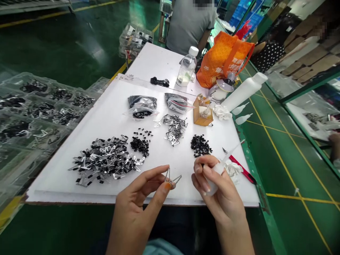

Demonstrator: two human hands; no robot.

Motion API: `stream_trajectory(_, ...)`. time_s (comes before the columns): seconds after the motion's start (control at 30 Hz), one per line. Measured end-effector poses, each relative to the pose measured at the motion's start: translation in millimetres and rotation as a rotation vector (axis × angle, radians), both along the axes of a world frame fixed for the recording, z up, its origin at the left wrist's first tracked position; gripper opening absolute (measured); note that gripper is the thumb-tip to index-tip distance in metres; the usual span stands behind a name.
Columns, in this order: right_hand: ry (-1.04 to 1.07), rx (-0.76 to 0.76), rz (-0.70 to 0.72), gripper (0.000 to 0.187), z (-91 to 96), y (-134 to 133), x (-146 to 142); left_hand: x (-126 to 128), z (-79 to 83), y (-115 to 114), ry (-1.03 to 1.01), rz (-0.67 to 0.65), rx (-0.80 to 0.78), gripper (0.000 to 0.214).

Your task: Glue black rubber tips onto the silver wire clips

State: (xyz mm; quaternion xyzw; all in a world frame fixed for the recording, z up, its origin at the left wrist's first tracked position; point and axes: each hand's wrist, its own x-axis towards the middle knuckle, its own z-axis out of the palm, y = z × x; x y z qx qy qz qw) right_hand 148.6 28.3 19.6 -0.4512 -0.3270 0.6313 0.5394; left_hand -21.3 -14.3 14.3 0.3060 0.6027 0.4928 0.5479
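In the head view, the person's left hand [135, 202] was closed in a pinch, with the thumb and forefinger grasping a bent metal clip [172, 178] above the near part of the white board [111, 120]. The thumb tip showed an orange covering [166, 186]. The right hand [220, 187] was clenched around a small white squeeze bottle [216, 173] with a thin nozzle, which pointed up and away from the person, just beside the clip but not touching it. Beyond the right hand lay a crumpled white tissue [233, 170] and a red-handled craft knife [240, 169]. A large heap of metal-and-black parts [103, 159] lay on the board to the left, with a heap of small black pieces [139, 146] beside it. A tangle of metal clips [174, 129] and a second black heap [200, 145] lay farther on. Two plastic bags [142, 106] were also on the board, near a cardboard holder [202, 112]. A water bottle [187, 67] and an orange bag [224, 58] stood beyond them. Clear plastic trays [39, 109] of parts lay to the left, and a seated co-worker [190, 28] faced away at the far end.
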Motion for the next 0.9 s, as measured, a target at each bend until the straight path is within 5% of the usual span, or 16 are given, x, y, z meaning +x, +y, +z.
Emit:
stream_trajectory(0.2,0.146,-0.049,-0.032,0.013,3.0,-17,7,0,-12.3,3,-0.009,-0.088,0.076,0.026)
stream_trajectory(0.9,0.123,-0.006,-0.098,0.014,-9.2,-27,14,7,-4.5,4,0.072,-0.151,0.203,0.017)
